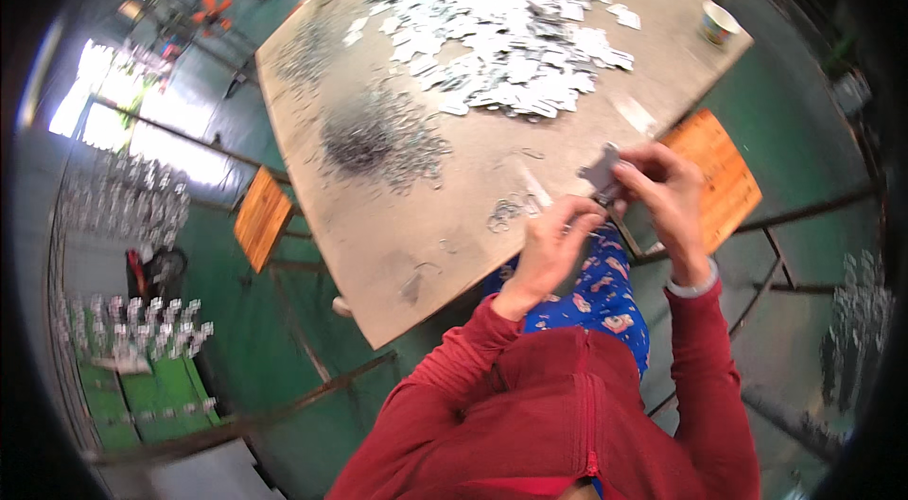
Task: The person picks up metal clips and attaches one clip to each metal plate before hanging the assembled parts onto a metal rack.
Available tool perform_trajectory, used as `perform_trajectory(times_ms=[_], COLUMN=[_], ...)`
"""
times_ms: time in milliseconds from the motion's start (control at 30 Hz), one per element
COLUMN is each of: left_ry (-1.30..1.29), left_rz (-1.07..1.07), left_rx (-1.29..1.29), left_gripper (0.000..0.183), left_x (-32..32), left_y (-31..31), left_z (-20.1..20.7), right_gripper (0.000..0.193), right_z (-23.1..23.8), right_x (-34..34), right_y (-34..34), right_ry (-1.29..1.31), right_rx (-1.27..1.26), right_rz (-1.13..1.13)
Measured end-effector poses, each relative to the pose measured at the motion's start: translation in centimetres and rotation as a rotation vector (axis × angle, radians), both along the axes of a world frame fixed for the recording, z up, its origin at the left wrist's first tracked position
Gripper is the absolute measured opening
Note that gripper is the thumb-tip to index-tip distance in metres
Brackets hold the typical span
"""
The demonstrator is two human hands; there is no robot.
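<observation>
My right hand [662,188] pinches a flat grey metal piece [600,173] with a notched outline, held up just over the table's near edge. Close beside it, my left hand [556,243] has its thumb and fingers pressed together below the piece. Whatever is between those fingers is too small to make out. In front of my left hand lies a small cluster of thin wire rings or hooks [506,213] on the tabletop. Farther off, a large heap of flat, pale metal pieces [511,17] covers the far part of the table.
Small dark wire parts [364,140] form a pile on the left of the brown table [331,226]. A paper cup [719,24] stands at the far right corner. Wooden stools flank the table, one on the left [263,219] and one on the right [714,183]. Racks of hanging metal pieces [132,325] stand at left.
</observation>
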State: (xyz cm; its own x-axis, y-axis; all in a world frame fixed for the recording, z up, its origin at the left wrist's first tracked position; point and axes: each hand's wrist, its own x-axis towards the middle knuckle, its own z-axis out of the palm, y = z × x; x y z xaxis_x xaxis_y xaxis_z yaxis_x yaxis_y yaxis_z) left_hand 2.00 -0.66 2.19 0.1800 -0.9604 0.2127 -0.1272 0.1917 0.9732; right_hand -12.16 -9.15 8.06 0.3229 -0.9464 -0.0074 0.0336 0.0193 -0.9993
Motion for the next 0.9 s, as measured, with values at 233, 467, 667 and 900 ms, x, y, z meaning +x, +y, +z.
perform_trajectory(times_ms=[233,467,667,900], left_ry=[-0.092,-0.713,-1.057,-1.139], left_rz=[0.127,0.661,0.656,0.584], left_rx=[-0.052,0.413,0.287,0.432], left_gripper=[0.018,0.018,0.013,0.015], left_x=[1.9,17.8,19.4,19.3], left_y=[1.1,0.5,-1.2,-0.3], left_z=[-1.4,-6.2,-9.6,-9.2], right_gripper=[0.014,0.014,0.014,0.013], right_z=[1.2,1.3,1.0,1.1], right_x=[0.6,1.0,1.4,1.1], right_y=[2.5,2.4,2.6,2.7], right_ry=[0.302,0.296,0.295,0.218], right_rx=[-0.616,-0.575,-0.524,-0.451], right_rz=[0.065,0.098,0.081,0.102])
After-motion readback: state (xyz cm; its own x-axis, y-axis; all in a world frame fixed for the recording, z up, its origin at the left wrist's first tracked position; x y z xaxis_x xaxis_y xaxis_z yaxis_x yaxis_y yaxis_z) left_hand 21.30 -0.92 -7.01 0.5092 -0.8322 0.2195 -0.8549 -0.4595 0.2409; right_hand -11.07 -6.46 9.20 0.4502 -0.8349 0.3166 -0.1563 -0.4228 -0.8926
